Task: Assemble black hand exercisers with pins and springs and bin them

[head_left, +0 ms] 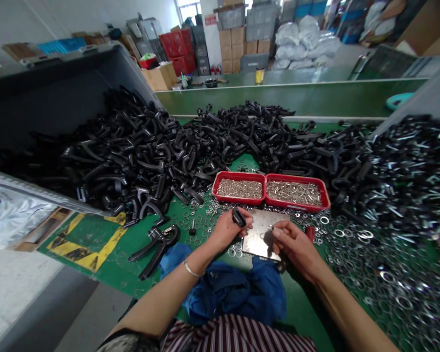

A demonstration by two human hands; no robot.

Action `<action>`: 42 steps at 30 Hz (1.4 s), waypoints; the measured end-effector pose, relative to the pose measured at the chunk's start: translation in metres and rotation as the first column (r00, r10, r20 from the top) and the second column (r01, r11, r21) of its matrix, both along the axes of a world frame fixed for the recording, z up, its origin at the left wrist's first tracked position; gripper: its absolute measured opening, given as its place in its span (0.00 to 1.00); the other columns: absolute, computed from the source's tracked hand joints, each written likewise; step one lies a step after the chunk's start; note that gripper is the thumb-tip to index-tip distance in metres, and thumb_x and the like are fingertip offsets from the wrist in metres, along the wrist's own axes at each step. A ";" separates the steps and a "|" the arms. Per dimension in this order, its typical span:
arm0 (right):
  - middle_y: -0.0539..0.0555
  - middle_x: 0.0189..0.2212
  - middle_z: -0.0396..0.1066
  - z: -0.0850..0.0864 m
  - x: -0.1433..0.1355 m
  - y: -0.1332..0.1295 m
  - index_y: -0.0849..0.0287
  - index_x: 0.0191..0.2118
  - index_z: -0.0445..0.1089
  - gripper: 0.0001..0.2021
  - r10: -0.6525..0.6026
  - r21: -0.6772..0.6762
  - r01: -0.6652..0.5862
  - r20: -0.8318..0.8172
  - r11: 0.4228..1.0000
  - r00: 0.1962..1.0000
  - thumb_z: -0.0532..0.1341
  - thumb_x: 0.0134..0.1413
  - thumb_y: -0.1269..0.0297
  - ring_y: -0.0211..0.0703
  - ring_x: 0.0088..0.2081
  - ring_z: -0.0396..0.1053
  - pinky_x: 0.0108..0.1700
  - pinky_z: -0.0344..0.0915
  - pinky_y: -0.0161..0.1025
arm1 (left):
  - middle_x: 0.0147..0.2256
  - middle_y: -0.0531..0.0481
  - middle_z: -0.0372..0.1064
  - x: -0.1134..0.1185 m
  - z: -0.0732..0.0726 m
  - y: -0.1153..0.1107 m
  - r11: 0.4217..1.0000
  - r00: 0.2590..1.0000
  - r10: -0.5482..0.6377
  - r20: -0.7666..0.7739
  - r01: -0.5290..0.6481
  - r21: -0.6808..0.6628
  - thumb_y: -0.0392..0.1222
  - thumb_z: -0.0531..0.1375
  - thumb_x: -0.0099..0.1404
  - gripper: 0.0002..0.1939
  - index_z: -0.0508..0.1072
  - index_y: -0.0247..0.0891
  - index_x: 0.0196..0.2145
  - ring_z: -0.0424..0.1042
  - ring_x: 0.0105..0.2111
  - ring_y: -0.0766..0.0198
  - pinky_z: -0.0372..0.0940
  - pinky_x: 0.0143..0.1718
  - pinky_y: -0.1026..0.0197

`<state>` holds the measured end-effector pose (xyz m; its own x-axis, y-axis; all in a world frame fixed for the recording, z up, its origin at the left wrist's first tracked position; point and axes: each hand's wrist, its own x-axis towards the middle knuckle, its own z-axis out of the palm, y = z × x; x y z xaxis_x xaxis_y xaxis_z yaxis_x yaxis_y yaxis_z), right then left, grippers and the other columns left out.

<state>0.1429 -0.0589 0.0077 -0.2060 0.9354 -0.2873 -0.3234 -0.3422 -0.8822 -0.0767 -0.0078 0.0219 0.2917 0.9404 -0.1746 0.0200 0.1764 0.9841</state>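
Note:
My left hand [229,229] is closed around a small black part [238,217] above the left edge of a shiny metal plate [258,230]. Over the plate's right side, my right hand [293,244] pinches something too small to make out between thumb and fingers. Behind the plate stand two red trays side by side: the left tray [238,200] holds tiny metal pieces, the right tray [297,207] holds small pins. A black tool with two handles [157,247] lies left of my left hand. A blue cloth [231,291] is bunched in front of the plate.
Black handle parts [161,151] are heaped from a tipped grey bin [128,63] across the back of the green table [121,266]. Metal rings [388,293] are scattered at the right, below a pile of dark parts with pins [418,161]. A red-handled item [310,233] is beside my right hand.

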 end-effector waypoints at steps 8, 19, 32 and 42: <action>0.45 0.25 0.70 0.013 0.004 -0.004 0.54 0.39 0.64 0.14 0.021 0.062 -0.025 0.053 0.998 0.998 0.67 0.55 0.54 0.33 0.21 0.64 0.24 0.59 0.32 | 0.27 0.51 0.72 0.056 -0.017 -0.014 0.980 0.967 0.006 0.254 0.045 -0.194 0.49 0.69 0.56 0.20 0.76 0.34 0.41 0.71 0.27 0.65 0.65 0.33 0.62; 0.47 0.26 0.65 0.001 0.013 0.003 0.60 0.36 0.72 0.13 0.044 -0.219 -0.103 -0.260 0.970 0.965 0.70 0.51 0.58 0.30 0.24 0.60 0.28 0.63 0.30 | 0.26 0.52 0.69 0.049 -0.023 -0.026 0.971 0.967 -0.021 0.255 0.081 -0.227 0.49 0.70 0.56 0.18 0.76 0.33 0.38 0.67 0.26 0.68 0.60 0.31 0.64; 0.50 0.30 0.73 0.014 0.025 0.007 0.54 0.39 0.67 0.12 -0.106 0.207 0.012 0.450 0.978 0.887 0.65 0.56 0.53 0.43 0.31 0.72 0.36 0.68 0.41 | 0.30 0.54 0.66 0.024 -0.011 -0.008 0.985 0.985 -0.154 0.074 0.158 -0.061 0.36 0.59 0.58 0.22 0.62 0.40 0.50 0.66 0.27 0.68 0.61 0.30 0.64; 0.53 0.40 0.73 0.015 -0.013 -0.004 0.50 0.43 0.65 0.14 -0.379 0.212 0.328 0.283 0.921 0.881 0.66 0.56 0.53 0.45 0.37 0.72 0.44 0.68 0.45 | 0.27 0.57 0.62 0.064 -0.025 -0.017 0.995 0.986 0.001 0.167 0.015 -0.096 0.35 0.57 0.59 0.24 0.58 0.41 0.53 0.63 0.25 0.69 0.59 0.28 0.66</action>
